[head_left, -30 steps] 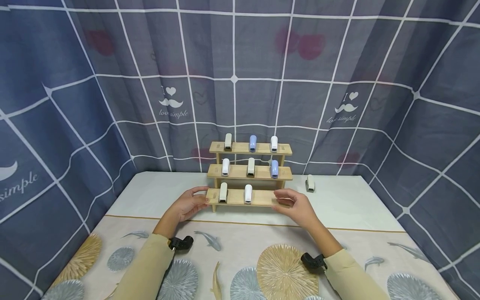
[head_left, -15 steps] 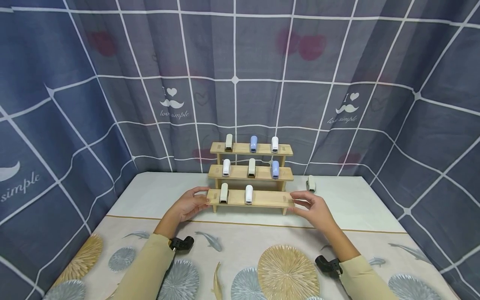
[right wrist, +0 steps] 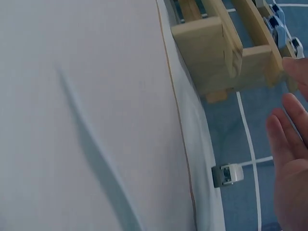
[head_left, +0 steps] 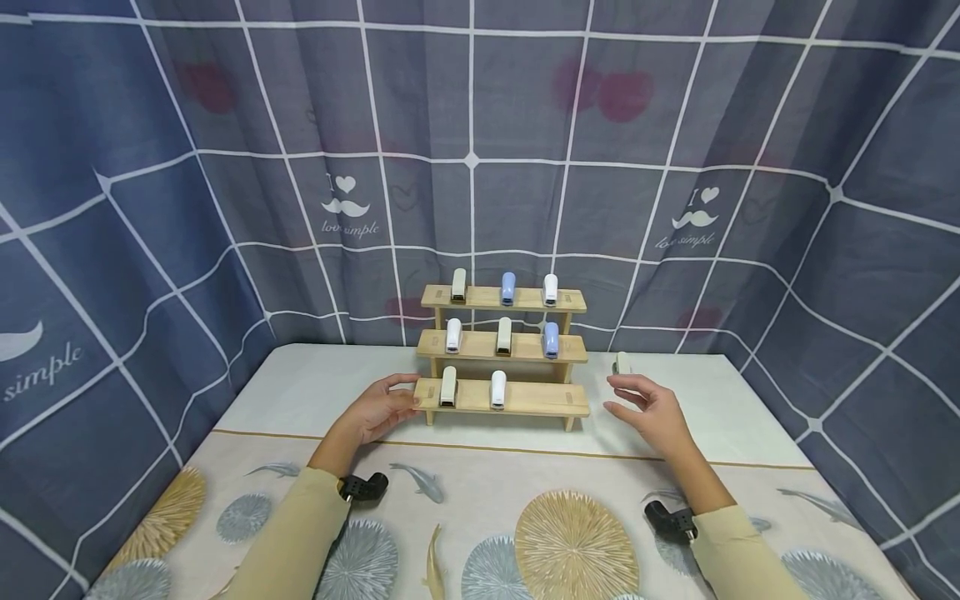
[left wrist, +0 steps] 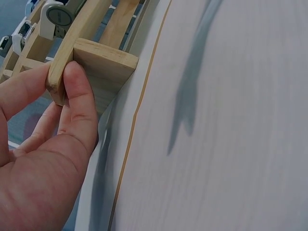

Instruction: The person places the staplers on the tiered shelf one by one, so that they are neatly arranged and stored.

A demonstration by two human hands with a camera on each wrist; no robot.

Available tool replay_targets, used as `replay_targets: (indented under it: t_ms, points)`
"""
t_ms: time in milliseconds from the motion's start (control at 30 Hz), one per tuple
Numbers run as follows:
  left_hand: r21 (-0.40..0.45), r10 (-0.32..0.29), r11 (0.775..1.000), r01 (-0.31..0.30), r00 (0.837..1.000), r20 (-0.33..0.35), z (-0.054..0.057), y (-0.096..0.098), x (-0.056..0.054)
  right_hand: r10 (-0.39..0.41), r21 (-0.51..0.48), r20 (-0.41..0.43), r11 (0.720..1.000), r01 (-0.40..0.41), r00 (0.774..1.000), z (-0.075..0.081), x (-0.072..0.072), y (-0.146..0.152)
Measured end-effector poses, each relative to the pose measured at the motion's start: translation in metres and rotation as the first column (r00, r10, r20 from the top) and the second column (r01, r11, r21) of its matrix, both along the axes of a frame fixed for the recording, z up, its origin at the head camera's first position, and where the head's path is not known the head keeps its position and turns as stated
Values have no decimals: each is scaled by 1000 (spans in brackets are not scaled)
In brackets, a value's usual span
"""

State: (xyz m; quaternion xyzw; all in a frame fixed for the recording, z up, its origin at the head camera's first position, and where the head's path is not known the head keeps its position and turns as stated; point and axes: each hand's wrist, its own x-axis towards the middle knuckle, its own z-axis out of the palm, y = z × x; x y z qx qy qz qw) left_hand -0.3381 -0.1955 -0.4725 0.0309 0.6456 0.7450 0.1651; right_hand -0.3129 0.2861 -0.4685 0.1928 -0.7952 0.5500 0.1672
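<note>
A three-tier wooden display stand (head_left: 542, 398) stands at the middle of the table in the head view. My left hand (head_left: 378, 411) pinches the left end of its lowest shelf between thumb and fingers, as the left wrist view shows close up. My right hand (head_left: 654, 414) is off the stand to its right, fingers relaxed and apart, holding nothing. Just beyond its fingers is a beige stapler (head_left: 622, 363) on the white tabletop, partly hidden by the hand. On the lowest shelf sit a beige stapler (head_left: 447, 387) and a white stapler (head_left: 498, 389), both left of the bare right part.
The middle shelf bears a white stapler (head_left: 453, 335), a beige stapler (head_left: 504, 336) and a blue stapler (head_left: 551, 340). Above, the top shelf (head_left: 482, 295) carries three more. A patterned tablecloth (head_left: 480, 500) covers the table's front; a checked curtain (head_left: 420, 100) hangs behind.
My right hand has drawn away from the right end of the lowest shelf, moving right toward the loose beige stapler. The left hand keeps its place on the stand.
</note>
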Motion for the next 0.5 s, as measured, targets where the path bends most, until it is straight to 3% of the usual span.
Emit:
replay_targets:
  t_ms: [300,500]
  points:
    - [-3,2,1000,-2,1000,-1,2,1,1,-66,9,-1,998,66,998,4,-19,14]
    - [-10,-7,1000,7,1000,-15,0,0,1,-162,88,46,984,158,986,6,-36,23]
